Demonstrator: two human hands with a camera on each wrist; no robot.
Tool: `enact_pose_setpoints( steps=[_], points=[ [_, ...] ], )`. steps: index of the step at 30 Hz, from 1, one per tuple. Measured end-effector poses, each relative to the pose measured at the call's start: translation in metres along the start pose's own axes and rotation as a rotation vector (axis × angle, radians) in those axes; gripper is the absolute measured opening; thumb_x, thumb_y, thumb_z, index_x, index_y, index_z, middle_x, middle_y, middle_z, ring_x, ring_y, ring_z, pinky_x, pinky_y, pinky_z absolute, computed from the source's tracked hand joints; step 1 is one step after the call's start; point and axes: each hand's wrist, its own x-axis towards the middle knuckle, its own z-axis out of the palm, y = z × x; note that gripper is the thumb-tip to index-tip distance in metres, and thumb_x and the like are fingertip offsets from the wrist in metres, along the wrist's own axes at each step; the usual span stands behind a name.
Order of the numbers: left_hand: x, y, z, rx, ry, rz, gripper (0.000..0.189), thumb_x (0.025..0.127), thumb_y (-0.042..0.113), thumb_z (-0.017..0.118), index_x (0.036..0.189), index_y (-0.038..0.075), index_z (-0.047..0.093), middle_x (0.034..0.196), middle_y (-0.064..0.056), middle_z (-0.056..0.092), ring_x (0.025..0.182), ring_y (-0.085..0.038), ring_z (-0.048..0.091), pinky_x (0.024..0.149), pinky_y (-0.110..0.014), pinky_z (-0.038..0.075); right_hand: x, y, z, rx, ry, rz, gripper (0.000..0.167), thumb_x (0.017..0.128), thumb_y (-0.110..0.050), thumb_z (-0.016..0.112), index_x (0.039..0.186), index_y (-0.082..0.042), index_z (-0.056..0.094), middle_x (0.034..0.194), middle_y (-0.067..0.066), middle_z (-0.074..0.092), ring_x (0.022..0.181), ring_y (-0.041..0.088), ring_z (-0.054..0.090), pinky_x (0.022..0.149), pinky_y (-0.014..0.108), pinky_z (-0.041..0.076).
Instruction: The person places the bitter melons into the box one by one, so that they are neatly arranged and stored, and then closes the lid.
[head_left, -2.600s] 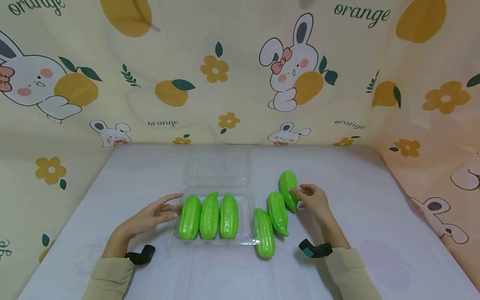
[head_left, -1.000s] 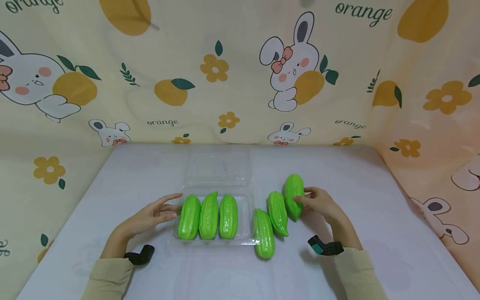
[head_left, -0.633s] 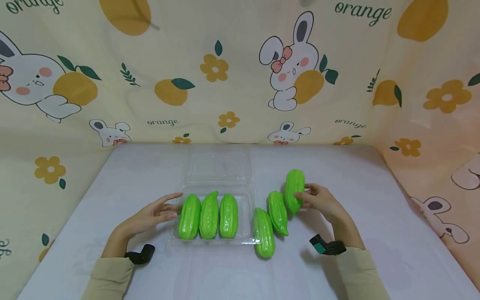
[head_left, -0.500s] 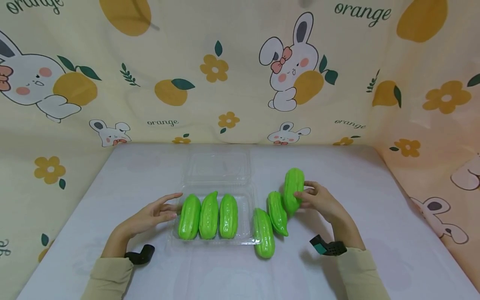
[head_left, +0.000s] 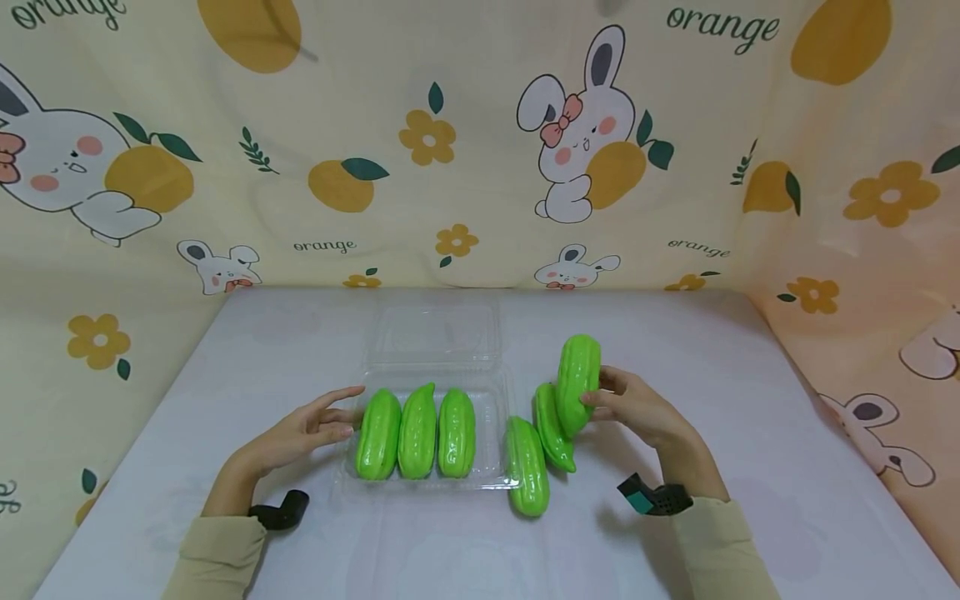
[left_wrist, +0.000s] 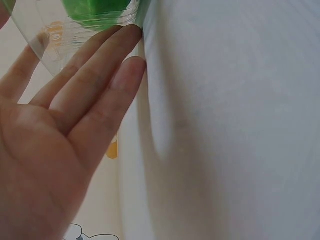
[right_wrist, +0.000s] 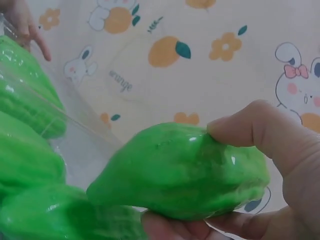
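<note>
My right hand [head_left: 637,408] grips a glossy green ridged gourd [head_left: 577,383], thumb on one side and fingers on the other. In the right wrist view this gourd [right_wrist: 185,172] is held off the table, its pointed end away from the palm. It partly covers a second gourd [head_left: 551,433] in the head view; a third gourd [head_left: 528,471] lies beside the clear plastic box [head_left: 491,433]. Inside the box, three similar gourds [head_left: 418,433] stand side by side. My left hand [head_left: 303,429], fingers extended, rests against the box's left side. The left wrist view shows those fingers [left_wrist: 95,75] at the box wall.
The box's clear lid [head_left: 435,329] lies folded back behind it. Within the box, bare floor shows right of the three gourds. A white cloth [head_left: 300,333] covers the table, with a printed curtain [head_left: 480,125] behind and at both sides.
Earlier the right hand touched the farthest gourd on the table. It shifted right, rose with the gourd, and now moves left over the neighbouring gourd. The left hand stays put.
</note>
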Motion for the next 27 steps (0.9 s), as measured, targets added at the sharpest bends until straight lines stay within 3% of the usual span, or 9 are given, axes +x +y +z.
enact_pose_setpoints(
  steps=[4,9,12,19,27],
  points=[
    [0.000,0.000,0.000,-0.003,-0.003,0.003,0.063,0.099,0.028,0.053,0.153,0.018,0.023,0.147,-0.029,0.043,0.136,-0.047,0.041,0.105,-0.066,0.037,-0.002,-0.001,0.001,0.074,-0.046,-0.040,0.074,0.092,-0.013,0.055,0.146,0.017,0.015,0.133,0.028,0.046,0.099,0.003,0.061,0.087,0.020,0.054],
    [0.000,-0.001,0.000,-0.006,-0.004,0.006,0.063,0.099,0.028,0.053,0.153,0.018,0.023,0.147,-0.029,0.042,0.136,-0.047,0.040,0.105,-0.066,0.037,0.000,0.002,0.003,0.144,-0.116,-0.086,0.074,0.093,-0.011,0.057,0.145,0.019,0.014,0.118,0.001,0.057,0.099,0.002,0.063,0.088,0.021,0.054],
    [0.000,-0.002,0.000,-0.008,-0.005,0.007,0.063,0.099,0.028,0.053,0.153,0.017,0.022,0.148,-0.029,0.041,0.137,-0.048,0.040,0.105,-0.066,0.037,0.002,0.005,0.006,0.181,-0.156,-0.097,0.074,0.093,-0.010,0.057,0.144,0.020,0.013,0.112,-0.008,0.060,0.098,0.003,0.065,0.088,0.022,0.054],
    [-0.001,-0.003,0.000,-0.013,-0.002,0.007,0.063,0.099,0.028,0.053,0.153,0.018,0.022,0.148,-0.029,0.041,0.137,-0.047,0.040,0.105,-0.066,0.037,0.007,0.007,0.013,0.254,-0.207,-0.072,0.082,0.094,-0.014,0.058,0.149,0.013,0.003,0.113,-0.009,0.060,0.101,0.004,0.064,0.091,0.025,0.054],
    [0.000,-0.001,0.000,-0.012,0.000,0.007,0.063,0.099,0.028,0.053,0.153,0.018,0.022,0.148,-0.029,0.041,0.137,-0.047,0.039,0.105,-0.066,0.036,0.005,0.000,0.020,0.304,-0.231,-0.070,0.086,0.094,-0.021,0.059,0.150,0.011,0.002,0.111,-0.008,0.061,0.103,0.005,0.064,0.093,0.025,0.053]
  ],
)
